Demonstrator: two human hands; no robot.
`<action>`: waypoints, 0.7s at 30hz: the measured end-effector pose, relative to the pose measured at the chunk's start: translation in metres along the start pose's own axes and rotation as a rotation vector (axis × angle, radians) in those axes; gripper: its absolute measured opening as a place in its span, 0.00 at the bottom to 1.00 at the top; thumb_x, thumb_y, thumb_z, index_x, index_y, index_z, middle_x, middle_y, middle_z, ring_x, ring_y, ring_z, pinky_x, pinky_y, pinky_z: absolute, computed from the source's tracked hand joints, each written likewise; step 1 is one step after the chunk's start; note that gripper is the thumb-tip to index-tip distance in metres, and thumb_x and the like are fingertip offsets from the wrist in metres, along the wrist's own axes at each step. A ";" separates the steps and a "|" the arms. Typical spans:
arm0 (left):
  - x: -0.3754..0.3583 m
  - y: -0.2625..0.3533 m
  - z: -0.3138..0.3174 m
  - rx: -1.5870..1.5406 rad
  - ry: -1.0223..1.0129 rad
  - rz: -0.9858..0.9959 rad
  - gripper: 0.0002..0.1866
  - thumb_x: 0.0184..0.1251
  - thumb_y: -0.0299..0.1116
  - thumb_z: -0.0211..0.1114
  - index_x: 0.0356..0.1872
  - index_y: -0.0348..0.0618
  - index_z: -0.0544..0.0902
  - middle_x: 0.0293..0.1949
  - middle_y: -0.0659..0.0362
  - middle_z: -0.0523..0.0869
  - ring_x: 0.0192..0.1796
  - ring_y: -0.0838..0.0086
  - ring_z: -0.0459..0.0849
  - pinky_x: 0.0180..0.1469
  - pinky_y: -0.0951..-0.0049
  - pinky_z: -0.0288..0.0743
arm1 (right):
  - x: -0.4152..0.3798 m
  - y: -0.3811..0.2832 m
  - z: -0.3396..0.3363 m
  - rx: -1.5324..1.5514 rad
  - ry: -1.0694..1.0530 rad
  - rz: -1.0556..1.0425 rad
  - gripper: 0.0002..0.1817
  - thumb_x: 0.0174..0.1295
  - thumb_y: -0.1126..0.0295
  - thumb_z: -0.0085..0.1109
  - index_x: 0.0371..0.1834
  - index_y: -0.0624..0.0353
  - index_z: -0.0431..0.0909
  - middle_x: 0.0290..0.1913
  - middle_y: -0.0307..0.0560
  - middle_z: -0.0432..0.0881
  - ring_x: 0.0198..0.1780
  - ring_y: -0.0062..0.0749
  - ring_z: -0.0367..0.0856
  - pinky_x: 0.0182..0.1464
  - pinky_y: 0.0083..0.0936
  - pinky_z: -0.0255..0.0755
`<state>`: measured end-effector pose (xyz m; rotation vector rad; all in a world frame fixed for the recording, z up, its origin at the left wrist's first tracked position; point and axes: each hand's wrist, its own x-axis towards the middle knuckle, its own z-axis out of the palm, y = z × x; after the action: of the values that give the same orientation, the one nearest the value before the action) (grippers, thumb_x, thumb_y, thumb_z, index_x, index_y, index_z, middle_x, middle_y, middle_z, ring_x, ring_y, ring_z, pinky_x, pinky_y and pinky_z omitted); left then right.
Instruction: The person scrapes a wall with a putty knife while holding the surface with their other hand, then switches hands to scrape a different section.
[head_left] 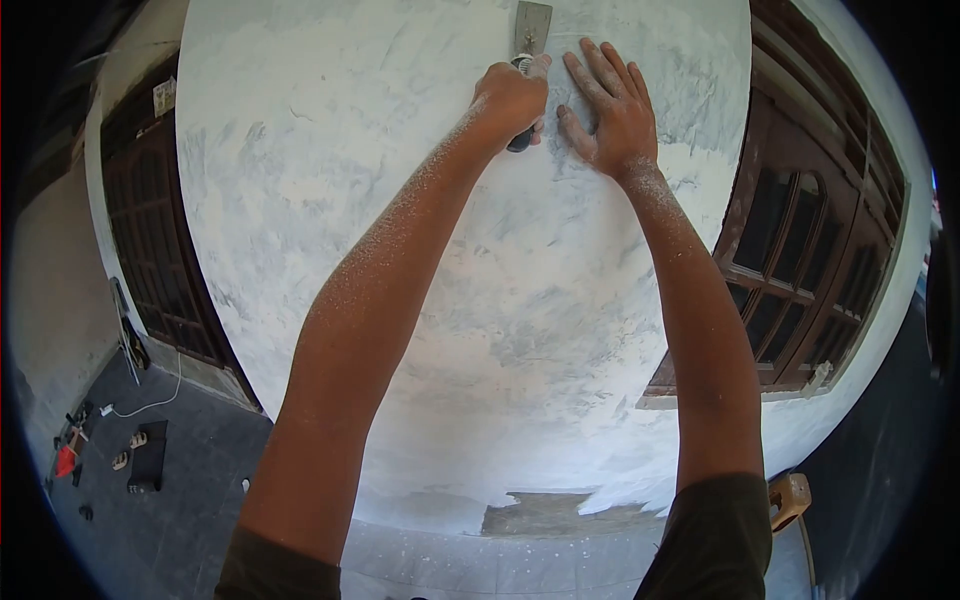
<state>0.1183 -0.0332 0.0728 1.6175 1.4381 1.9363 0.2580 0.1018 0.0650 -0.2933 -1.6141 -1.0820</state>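
Observation:
My left hand (512, 100) is closed around the dark handle of a putty knife (533, 28), high on the wall. Its flat metal blade points up, close against the wall; whether the edge touches cannot be made out. Just to the right, my right hand (618, 122) lies with fingers spread on the wall (480, 260), holding nothing. White dust covers both forearms and the fingers. The wall's surface is patchy white and grey, and a bare brownish-grey strip (560, 514) shows near its foot.
A dark wooden door (155, 220) stands at left, and a brown window with glass panes (790, 230) at right. On the dark floor at left lie sandals (138, 439), a black mat (148, 458) and a white cable (160, 403). A wooden stool (790, 497) is at lower right.

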 end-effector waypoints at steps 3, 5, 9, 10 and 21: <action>0.020 0.022 -0.003 -0.042 -0.048 0.073 0.25 0.80 0.51 0.61 0.39 0.33 0.74 0.26 0.57 0.79 0.21 0.76 0.77 0.23 0.71 0.76 | -0.001 -0.001 -0.001 0.010 0.011 0.006 0.37 0.64 0.49 0.63 0.78 0.35 0.69 0.83 0.36 0.62 0.84 0.34 0.55 0.86 0.43 0.43; 0.016 0.019 -0.008 -0.069 -0.065 0.075 0.25 0.80 0.51 0.61 0.39 0.33 0.74 0.26 0.57 0.79 0.21 0.76 0.77 0.23 0.71 0.76 | -0.001 -0.003 -0.001 0.096 0.056 -0.004 0.37 0.64 0.56 0.64 0.79 0.36 0.69 0.82 0.38 0.63 0.83 0.40 0.57 0.84 0.48 0.46; -0.020 -0.011 -0.004 0.001 -0.046 0.010 0.26 0.79 0.52 0.61 0.41 0.33 0.74 0.26 0.56 0.79 0.20 0.76 0.76 0.22 0.72 0.75 | 0.001 -0.001 -0.001 0.090 0.065 -0.041 0.37 0.64 0.55 0.64 0.79 0.35 0.68 0.83 0.37 0.62 0.83 0.39 0.56 0.84 0.47 0.46; -0.023 -0.018 -0.003 0.001 -0.044 0.003 0.26 0.79 0.52 0.61 0.41 0.33 0.74 0.26 0.56 0.79 0.20 0.76 0.76 0.22 0.72 0.75 | 0.001 0.000 -0.001 0.090 0.060 -0.040 0.37 0.64 0.54 0.64 0.79 0.35 0.68 0.83 0.37 0.62 0.83 0.39 0.56 0.84 0.47 0.46; 0.038 0.011 -0.004 -0.153 -0.031 0.164 0.25 0.78 0.48 0.62 0.32 0.31 0.77 0.22 0.55 0.80 0.19 0.70 0.80 0.23 0.67 0.78 | 0.000 -0.001 -0.003 0.104 0.072 -0.029 0.36 0.66 0.53 0.63 0.79 0.35 0.68 0.83 0.36 0.61 0.83 0.37 0.56 0.85 0.45 0.46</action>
<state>0.1053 -0.0146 0.1056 1.7338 1.1468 2.0436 0.2593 0.0987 0.0638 -0.1607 -1.6088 -1.0157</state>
